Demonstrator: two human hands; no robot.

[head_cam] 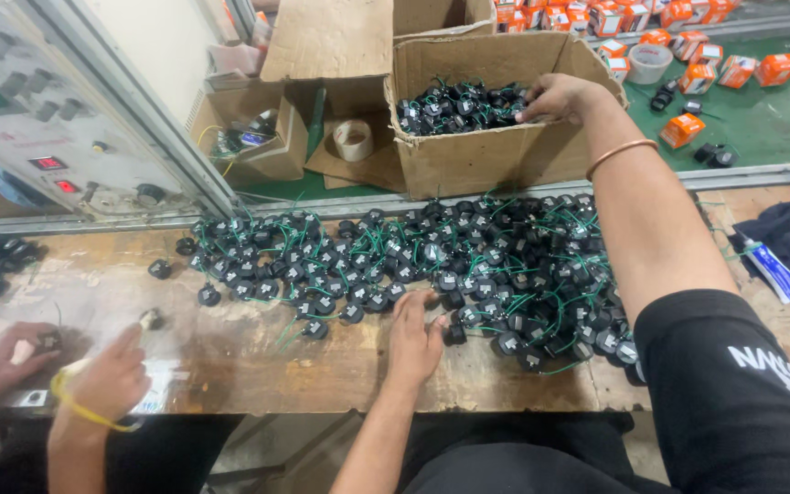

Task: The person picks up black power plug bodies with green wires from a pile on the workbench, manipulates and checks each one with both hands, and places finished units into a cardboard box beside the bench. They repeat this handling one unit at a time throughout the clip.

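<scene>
Head view, right hand (555,96) fingertips hidden among boxed parts (454,105)

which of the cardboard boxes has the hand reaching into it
The big open box in the middle, full of small black parts; the right hand reaches over its rim. The smaller box to its left goes untouched.

Factory workbench (230,357): heaped black wired parts (468,265), cartons (496,151).
</scene>
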